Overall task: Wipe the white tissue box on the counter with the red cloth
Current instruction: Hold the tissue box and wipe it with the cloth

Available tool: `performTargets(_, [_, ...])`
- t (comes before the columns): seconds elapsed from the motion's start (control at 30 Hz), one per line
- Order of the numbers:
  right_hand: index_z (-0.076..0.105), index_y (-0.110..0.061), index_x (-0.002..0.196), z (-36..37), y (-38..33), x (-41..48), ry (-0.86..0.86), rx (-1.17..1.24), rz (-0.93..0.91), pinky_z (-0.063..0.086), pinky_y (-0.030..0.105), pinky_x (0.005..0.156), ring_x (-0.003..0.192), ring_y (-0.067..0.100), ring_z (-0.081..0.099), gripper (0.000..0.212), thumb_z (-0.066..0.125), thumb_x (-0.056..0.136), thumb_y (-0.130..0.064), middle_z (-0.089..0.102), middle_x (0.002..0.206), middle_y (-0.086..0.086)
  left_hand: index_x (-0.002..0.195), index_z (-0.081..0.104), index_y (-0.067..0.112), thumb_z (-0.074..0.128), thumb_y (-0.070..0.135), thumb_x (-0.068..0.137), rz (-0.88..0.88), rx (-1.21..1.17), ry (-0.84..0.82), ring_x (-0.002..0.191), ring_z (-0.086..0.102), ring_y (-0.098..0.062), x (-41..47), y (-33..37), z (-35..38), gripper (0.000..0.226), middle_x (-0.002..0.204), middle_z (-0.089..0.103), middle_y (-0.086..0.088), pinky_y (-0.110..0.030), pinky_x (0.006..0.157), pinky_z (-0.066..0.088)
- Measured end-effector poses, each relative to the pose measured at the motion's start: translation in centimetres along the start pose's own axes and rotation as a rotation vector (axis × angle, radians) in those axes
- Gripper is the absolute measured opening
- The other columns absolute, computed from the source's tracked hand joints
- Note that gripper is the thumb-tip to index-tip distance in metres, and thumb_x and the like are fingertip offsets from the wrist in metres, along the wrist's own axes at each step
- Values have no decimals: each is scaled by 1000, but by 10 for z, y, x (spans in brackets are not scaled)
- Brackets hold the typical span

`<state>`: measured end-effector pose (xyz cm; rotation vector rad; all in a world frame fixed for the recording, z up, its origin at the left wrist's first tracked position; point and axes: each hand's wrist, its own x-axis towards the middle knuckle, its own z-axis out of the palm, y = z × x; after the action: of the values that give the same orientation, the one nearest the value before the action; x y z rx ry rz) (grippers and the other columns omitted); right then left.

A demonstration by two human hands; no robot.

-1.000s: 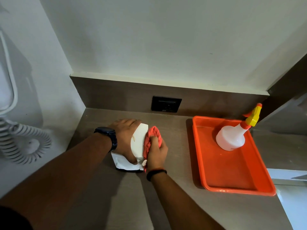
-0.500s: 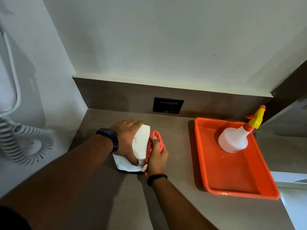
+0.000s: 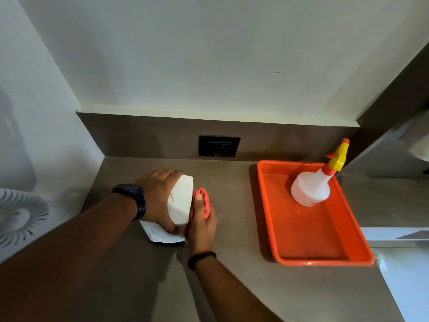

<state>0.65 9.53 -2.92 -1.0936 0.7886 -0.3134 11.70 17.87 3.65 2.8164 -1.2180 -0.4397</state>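
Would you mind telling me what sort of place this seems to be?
Probably a hotel room or bathroom vanity nook: a wood-look counter set in a wall corner, a black wall socket in the backsplash, and a coiled cord hanging on the left wall.

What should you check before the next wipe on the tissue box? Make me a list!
1. Left hand steadies the white tissue box: ok.
2. Right hand holds the red cloth: ok.
3. Cloth pressed against the box's right side: ok.
4. Counter right of the box free for the stroke, orange tray apart: ok.
5. Spray bottle standing in the tray, out of the way: ok.
6. Box's far side already clean: cannot tell, hidden.
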Motion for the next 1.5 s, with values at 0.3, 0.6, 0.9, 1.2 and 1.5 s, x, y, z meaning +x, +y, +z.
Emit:
performTargets(0.3, [64, -22, 129, 3, -29, 29, -26, -165, 86, 50, 41, 106, 118, 21, 64, 44, 63, 91, -44, 71, 125, 1, 143, 14, 20, 63, 81, 26, -34, -12, 34, 130, 34, -25, 1, -1, 8, 142, 148, 34, -4, -41, 107, 34])
performTargets(0.6, [73, -27, 90, 0, -71, -2, -152, -111, -217, 60, 31, 78, 93, 16, 73, 6, 72, 87, -32, 76, 91, 0, 147, -3, 17, 91, 59, 33, -29, -418, 124, 142, 0, -15, -26, -25, 14, 154, 158, 2, -2, -30, 115, 7])
performTargets(0.9, [64, -32, 123, 35, -61, 4, -366, -1328, -851, 10, 55, 122, 140, 25, 44, 43, 54, 86, -52, 66, 130, -3, 139, -27, 14, 95, 41, 42, 57, -587, 248, 128, 44, -23, -37, -43, 37, 158, 136, 49, -13, -48, 110, 30])
performTargets(1.2, [64, -27, 122, 9, -64, 9, -482, -1365, -985, 23, 45, 121, 134, 24, 50, 44, 53, 89, -54, 66, 129, -1, 140, -26, 25, 90, 60, 35, 66, -617, 317, 124, 47, -28, -37, -42, 36, 160, 139, 45, -13, -50, 101, 43])
performTargets(1.5, [68, -27, 112, 33, -62, 10, -373, -1328, -933, 42, 47, 108, 121, 29, 56, 37, 56, 81, -45, 70, 115, 1, 144, -15, 17, 96, 47, 42, 73, -507, 389, 125, 46, -31, -41, -37, 36, 154, 139, 44, -19, -52, 104, 40])
